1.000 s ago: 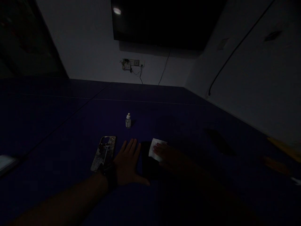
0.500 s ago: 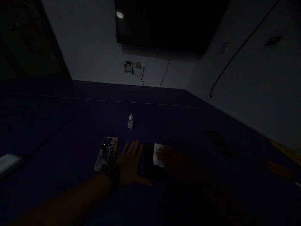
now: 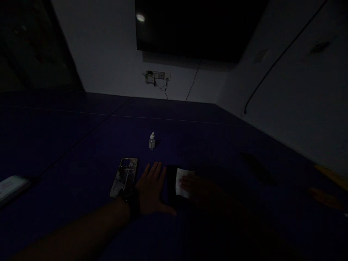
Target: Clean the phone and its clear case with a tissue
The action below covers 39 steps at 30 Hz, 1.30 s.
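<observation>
A dark blue surface [image 3: 195,134], crossed by a thin pale line and a dark seam slanting back from the left, carries an upright dropper bottle [image 3: 151,142] with a white top. Nearer lie a patterned phone case [image 3: 123,179] and, to its right, a flat black item [image 3: 170,181]. A pale slab [image 3: 12,186] sits far left, while on the right lie a dark oblong [image 3: 257,168] and an orange thing [image 3: 324,197], apparently, though the gloom blurs both.
</observation>
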Each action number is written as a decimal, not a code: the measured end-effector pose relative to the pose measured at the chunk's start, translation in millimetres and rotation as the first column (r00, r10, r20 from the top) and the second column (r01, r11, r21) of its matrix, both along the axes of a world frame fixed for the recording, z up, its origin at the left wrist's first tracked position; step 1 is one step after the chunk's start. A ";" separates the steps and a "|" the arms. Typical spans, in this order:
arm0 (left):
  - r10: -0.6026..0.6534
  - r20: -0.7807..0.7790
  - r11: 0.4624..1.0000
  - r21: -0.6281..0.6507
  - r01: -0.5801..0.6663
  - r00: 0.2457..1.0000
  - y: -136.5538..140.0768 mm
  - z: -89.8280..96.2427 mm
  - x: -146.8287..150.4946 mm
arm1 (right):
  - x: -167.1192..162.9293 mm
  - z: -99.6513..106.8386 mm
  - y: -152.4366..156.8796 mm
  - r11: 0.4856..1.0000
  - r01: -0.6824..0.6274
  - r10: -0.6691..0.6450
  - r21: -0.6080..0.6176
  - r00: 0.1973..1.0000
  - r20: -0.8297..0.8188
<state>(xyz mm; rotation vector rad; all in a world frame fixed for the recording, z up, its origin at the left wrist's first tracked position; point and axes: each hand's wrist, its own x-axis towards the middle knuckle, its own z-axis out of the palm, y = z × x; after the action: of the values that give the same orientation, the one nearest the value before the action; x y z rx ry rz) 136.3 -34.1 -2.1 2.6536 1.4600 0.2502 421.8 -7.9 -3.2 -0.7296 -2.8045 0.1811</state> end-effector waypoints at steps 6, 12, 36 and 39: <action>0.004 -0.002 1.000 -0.005 -0.004 1.000 -0.1 0.4 0.1 | -13.2 -1.7 2.3 0.997 0.068 -0.069 -0.027 0.997 -0.031; 0.001 -0.003 1.000 -0.009 -0.001 1.000 0.2 0.3 0.5 | 1.2 9.9 -1.4 0.998 -0.060 0.061 0.008 0.996 -0.058; -0.002 0.007 1.000 0.001 0.002 1.000 0.7 -2.4 -0.8 | -0.1 -4.9 8.6 0.998 0.065 -0.065 0.003 0.994 -0.087; 0.005 0.009 1.000 -0.011 -0.004 1.000 0.4 -0.3 -0.2 | -2.0 -0.9 5.9 1.000 0.005 -0.005 -0.003 0.997 -0.077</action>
<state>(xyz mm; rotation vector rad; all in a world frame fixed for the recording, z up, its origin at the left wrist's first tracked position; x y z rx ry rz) 136.1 -33.7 -2.3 2.6377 1.4607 0.2529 419.7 -2.0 -4.1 -0.7140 -2.7298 0.2080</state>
